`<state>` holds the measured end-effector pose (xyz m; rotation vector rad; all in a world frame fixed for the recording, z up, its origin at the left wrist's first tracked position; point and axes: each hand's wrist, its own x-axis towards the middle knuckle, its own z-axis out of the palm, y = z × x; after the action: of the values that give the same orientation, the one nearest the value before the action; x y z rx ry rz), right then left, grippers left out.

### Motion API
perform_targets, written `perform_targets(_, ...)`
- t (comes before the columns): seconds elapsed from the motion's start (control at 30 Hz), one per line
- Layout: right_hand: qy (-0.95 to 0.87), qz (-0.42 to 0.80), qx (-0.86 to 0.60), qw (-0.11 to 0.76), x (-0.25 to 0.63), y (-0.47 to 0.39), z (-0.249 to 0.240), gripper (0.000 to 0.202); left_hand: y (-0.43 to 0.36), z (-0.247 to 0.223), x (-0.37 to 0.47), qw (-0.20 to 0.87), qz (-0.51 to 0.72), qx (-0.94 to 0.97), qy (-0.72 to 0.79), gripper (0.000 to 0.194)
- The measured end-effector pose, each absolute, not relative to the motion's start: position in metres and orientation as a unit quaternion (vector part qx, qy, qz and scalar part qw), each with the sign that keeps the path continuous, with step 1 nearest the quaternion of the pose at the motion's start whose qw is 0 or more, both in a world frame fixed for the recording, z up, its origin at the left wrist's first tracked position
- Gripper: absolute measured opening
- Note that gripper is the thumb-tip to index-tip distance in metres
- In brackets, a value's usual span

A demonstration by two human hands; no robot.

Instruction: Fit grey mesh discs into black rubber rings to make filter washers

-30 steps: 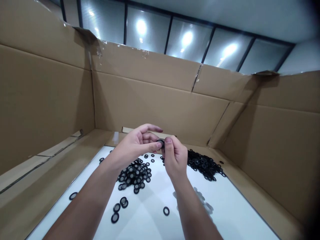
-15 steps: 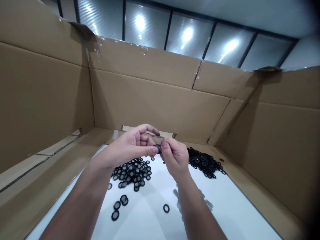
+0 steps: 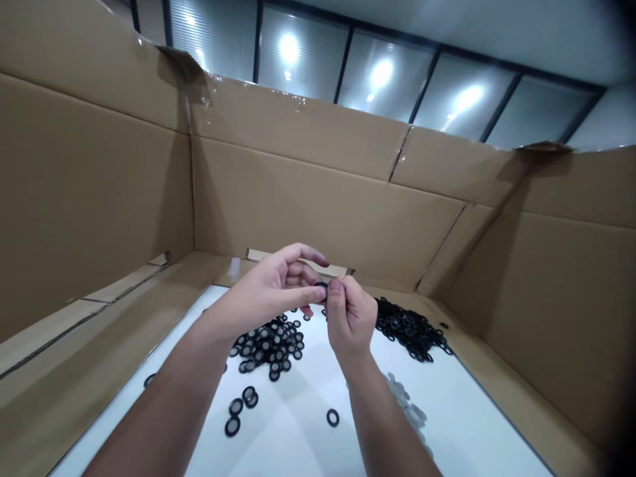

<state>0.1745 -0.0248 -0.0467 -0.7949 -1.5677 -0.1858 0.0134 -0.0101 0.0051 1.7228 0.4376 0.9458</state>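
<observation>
Between my two hands is a small black rubber ring (image 3: 322, 286), partly covered by fingertips. My left hand (image 3: 291, 277) pinches its near side with the thumb, while its index finger arches above. The thumb and curled fingers of my right hand (image 3: 352, 313) grip the other side. Whether a disc sits inside the ring cannot be made out. Below my left hand lies a heap of black rings with grey centres (image 3: 268, 346). Beyond my right hand is a pile of plain black rings (image 3: 407, 326).
Tall cardboard walls (image 3: 298, 165) surround the white work surface (image 3: 293, 444). A single open ring (image 3: 332, 417) lies near the front, and several grey-centred rings (image 3: 235, 407) lie left of it. Thin grey discs (image 3: 410, 409) are spread beside my right forearm.
The camera view has shifted slightly, moving the scene a little to the right. Both hands still hold the ring, with a small change in finger position. More grey discs show beside my right forearm.
</observation>
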Motion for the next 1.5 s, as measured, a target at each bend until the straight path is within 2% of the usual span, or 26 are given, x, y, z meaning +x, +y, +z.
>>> perform_targets(0.13,-0.638,-0.022,-0.370,0.674,0.175,-0.026,-0.046,0.038,-0.011,-0.001,0.030,0.559,0.461,0.673,0.149,0.033)
perform_targets(0.47,-0.701,0.098,-0.355,0.611,0.186,-0.033,-0.031,0.043,-0.009,-0.001,0.026,0.551,0.437,0.691,0.168,0.041)
perform_targets(0.67,-0.700,0.042,-0.337,0.628,0.184,-0.031,-0.039,0.042,-0.017,0.006,0.016,0.528,0.402,0.722,0.197,0.037)
perform_targets(0.83,-0.720,-0.013,-0.339,0.606,0.181,-0.031,-0.039,0.042,-0.018,0.008,0.008,0.504,0.383,0.744,0.215,0.032)
perform_targets(1.03,-0.777,0.027,-0.358,0.517,0.187,-0.028,-0.032,0.039,-0.010,0.008,-0.001,0.489,0.360,0.769,0.198,0.037)
perform_targets(1.17,-0.786,0.024,-0.358,0.504,0.190,-0.028,-0.030,0.038,-0.009,0.008,-0.002,0.481,0.362,0.775,0.193,0.041)
perform_targets(1.37,-0.735,0.031,-0.358,0.575,0.185,-0.030,-0.032,0.037,-0.012,0.007,0.010,0.503,0.393,0.747,0.185,0.039)
perform_targets(1.5,-0.709,0.109,-0.335,0.610,0.183,-0.031,-0.034,0.038,-0.012,0.004,0.018,0.530,0.414,0.723,0.158,0.038)
